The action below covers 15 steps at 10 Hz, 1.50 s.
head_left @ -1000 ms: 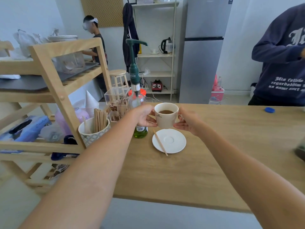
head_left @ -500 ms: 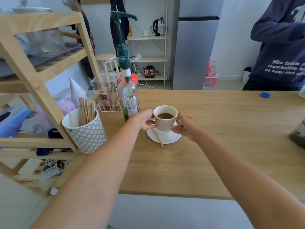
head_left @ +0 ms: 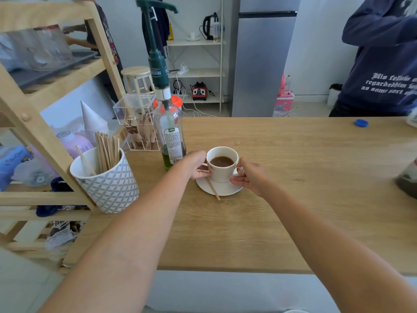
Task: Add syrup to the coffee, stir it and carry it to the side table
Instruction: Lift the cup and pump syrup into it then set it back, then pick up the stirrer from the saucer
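Observation:
A white coffee cup (head_left: 223,171) with brown coffee in it rests on a white saucer (head_left: 222,189) on the wooden table (head_left: 293,188). My left hand (head_left: 195,164) grips the cup's left side and my right hand (head_left: 249,176) grips its right side at the handle. A wooden stir stick (head_left: 213,189) lies across the saucer's front. The syrup bottle (head_left: 170,134), with a tall green pump and a little green syrup at the bottom, stands just left of the cup behind my left hand.
A patterned cup of wooden stir sticks (head_left: 106,179) stands at the table's left end beside a wooden shelf rack (head_left: 45,136). A clear sachet holder (head_left: 137,125) sits behind the bottle. A person in a dark sweatshirt (head_left: 383,64) stands at the far right. A blue cap (head_left: 361,123) lies far right.
Both hands have lowered the cup from above the saucer down onto it. The view has tilted down and moved closer to the table.

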Each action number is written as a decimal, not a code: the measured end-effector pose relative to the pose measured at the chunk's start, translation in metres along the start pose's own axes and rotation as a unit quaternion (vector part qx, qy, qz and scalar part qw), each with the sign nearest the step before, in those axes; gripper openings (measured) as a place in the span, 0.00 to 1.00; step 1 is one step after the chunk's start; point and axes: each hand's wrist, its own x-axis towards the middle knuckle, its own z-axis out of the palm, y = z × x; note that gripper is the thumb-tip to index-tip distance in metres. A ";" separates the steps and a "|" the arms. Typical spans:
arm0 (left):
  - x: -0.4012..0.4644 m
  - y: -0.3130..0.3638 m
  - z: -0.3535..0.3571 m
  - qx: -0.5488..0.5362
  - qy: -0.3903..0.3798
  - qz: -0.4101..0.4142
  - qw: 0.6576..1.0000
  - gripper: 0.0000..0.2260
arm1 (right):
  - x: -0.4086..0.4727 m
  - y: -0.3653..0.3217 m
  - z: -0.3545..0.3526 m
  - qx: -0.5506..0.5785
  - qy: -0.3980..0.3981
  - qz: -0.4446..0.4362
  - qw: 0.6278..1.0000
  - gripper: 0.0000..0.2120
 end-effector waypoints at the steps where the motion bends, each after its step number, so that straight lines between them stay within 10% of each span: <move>1: 0.000 0.001 0.001 0.007 0.005 0.007 1.000 0.10 | 0.000 0.001 -0.001 0.005 -0.005 -0.001 1.000 0.07; 3: 0.000 -0.008 -0.008 0.165 0.096 0.126 0.974 0.12 | -0.011 0.001 -0.005 -0.073 -0.011 0.000 0.997 0.10; 4: -0.009 -0.030 -0.020 0.338 0.188 0.250 0.888 0.20 | -0.021 0.014 -0.009 -0.209 0.062 -0.102 0.971 0.17; 6: -0.011 -0.092 -0.027 0.412 0.247 0.270 0.834 0.20 | -0.045 0.045 -0.015 -0.491 0.043 -0.401 0.772 0.09; 8: -0.005 -0.121 -0.039 0.532 0.228 0.209 0.788 0.26 | -0.040 0.059 -0.007 -0.623 -0.040 -0.423 0.657 0.20; 12: -0.007 -0.128 -0.038 0.551 0.220 0.186 0.783 0.27 | -0.047 0.054 0.009 -0.594 -0.002 -0.534 0.601 0.04; 15: -0.010 -0.126 -0.036 0.559 0.220 0.189 0.777 0.28 | -0.054 0.057 0.022 -0.612 -0.053 -0.479 0.628 0.17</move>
